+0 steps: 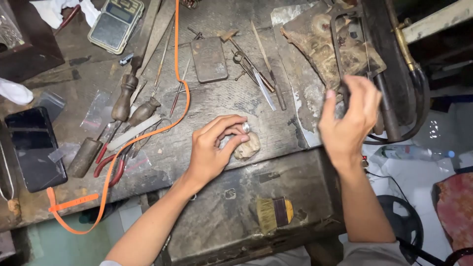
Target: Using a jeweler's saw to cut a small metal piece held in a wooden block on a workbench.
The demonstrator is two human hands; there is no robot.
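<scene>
Over the workbench (pixel 207 162), left hand (pixel 212 148) pinches a ring (pixel 246 127).

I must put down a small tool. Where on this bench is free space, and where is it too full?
Bare wood lies between the left hand, which holds a ring, and the flat metal plate. More lies between that hand's forearm and the small brush. It is crowded around the red pliers, files and orange strap.
</scene>
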